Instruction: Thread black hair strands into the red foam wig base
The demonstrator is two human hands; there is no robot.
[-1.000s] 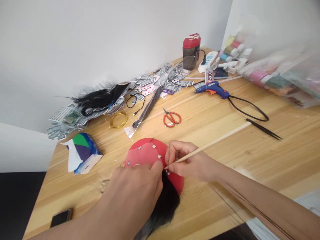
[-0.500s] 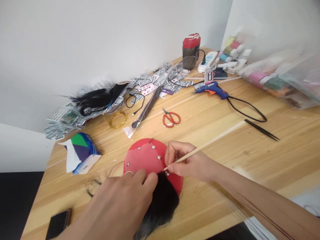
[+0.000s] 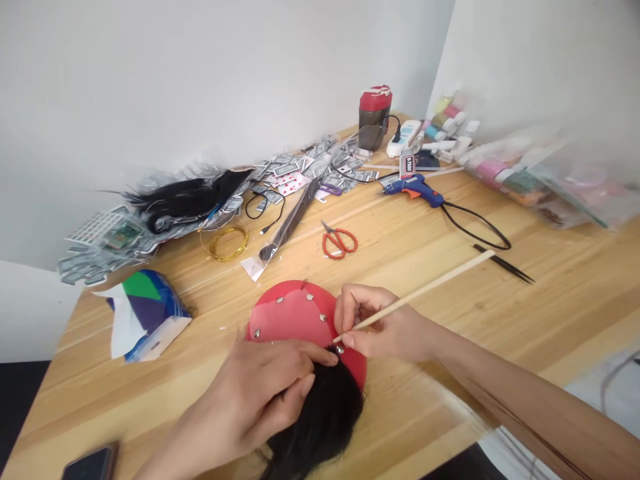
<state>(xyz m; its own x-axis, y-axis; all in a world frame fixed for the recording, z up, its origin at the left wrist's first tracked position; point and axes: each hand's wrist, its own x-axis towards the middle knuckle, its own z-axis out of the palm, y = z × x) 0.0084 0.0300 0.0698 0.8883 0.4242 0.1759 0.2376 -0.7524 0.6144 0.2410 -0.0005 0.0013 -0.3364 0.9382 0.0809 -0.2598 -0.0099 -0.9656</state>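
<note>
A round red piece with several small shiny studs lies on the table in front of me. Black hair spreads over its lower part toward me. My right hand pinches a thin wooden stick, its tip at the hair's upper edge beside a stud. My left hand rests over the red piece and the hair, index finger stretched to the hair near the stick's tip. Its thumb lies on the hair, apart from the index finger; the other fingers are curled and partly hidden.
Red-handled scissors lie beyond the red piece. Black tweezers and a blue glue gun are to the right. Gold wire, a blue packet and a phone are left. Playing cards cover the back.
My left hand has turned, its index finger now reaching right to the hair's top edge and its thumb showing. My right hand keeps the stick in nearly the same place. The view has shifted slightly.
</note>
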